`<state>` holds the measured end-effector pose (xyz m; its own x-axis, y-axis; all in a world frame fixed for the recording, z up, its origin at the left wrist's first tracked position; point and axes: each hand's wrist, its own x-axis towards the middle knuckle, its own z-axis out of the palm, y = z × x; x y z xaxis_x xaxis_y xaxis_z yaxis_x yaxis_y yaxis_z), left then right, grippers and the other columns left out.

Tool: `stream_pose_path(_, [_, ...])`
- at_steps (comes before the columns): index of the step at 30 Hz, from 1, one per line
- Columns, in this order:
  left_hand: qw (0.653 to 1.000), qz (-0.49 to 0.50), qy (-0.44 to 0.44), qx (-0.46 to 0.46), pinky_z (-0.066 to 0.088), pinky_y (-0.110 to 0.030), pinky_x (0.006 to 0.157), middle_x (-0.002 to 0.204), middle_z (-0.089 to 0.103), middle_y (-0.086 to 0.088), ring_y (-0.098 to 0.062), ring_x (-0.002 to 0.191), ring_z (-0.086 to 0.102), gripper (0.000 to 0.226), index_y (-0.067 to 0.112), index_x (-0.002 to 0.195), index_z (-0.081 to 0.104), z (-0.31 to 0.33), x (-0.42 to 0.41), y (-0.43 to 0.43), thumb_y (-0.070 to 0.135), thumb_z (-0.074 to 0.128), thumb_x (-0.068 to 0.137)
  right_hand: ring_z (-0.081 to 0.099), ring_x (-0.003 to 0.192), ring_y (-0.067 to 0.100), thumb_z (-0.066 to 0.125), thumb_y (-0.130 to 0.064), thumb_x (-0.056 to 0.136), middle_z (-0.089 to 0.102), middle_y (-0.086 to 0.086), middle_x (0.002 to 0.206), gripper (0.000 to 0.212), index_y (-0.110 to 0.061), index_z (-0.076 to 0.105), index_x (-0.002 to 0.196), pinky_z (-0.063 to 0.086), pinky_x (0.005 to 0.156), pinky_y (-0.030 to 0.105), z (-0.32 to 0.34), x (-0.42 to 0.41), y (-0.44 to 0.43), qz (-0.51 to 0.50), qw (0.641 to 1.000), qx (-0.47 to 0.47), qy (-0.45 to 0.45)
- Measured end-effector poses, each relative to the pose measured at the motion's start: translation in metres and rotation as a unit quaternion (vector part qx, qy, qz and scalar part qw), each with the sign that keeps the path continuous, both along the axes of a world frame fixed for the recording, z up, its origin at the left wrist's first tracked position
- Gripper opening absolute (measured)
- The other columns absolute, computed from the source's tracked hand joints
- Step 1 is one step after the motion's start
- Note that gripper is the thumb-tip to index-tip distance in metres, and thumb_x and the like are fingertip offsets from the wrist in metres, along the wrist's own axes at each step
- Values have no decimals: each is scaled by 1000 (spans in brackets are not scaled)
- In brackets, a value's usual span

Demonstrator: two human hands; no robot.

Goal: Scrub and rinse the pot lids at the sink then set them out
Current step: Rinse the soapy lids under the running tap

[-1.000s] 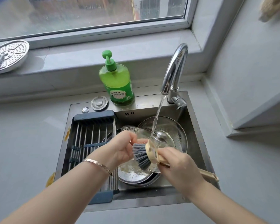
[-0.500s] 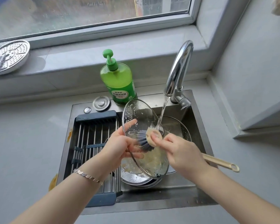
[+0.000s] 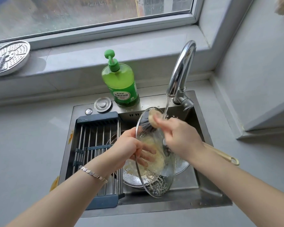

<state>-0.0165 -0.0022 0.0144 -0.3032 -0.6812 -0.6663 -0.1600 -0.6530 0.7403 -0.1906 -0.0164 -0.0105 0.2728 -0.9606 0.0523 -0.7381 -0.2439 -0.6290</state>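
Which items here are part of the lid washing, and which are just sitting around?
In use: lid, pinched by the left hand; brush in the right hand; running tap; sink.
Idle: soap bottle; rack; perforated plate on the sill; round cap.

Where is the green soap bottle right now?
In the head view, the green soap bottle stands upright at the back edge of the sink, just left of the faucet and below the windowsill.
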Motion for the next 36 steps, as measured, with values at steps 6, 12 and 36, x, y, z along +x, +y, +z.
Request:
stream_pose_path(6, [1000,8,-1,-13,58,-38,53,89,70,-25,-44,77,68,79,33,109,54,3,5,-3,-23,27,61,57,77,21,39,-18,96,62,0,90,43,-42,48,130,43,63,30,-6,-16,-22,-52,994,88,27])
stream_pose_path(12, [999,12,-4,-34,57,-39,54,90,70,-24,-40,75,69,72,22,107,56,6,7,-8,-27,25,63,48,54,12,40,-24,88,53,-7,70,45,-42,50,128,30,44,20,3,5,13,40,998,-34,-28])
stream_pose_path(36, [995,83,22,-42,58,-41,60,96,70,-25,-50,88,64,87,29,120,50,7,10,-7,-27,27,57,56,80,24,40,-16,95,55,1,85,39,-37,56,125,37,65,31,-1,5,-3,-74,994,79,-19])
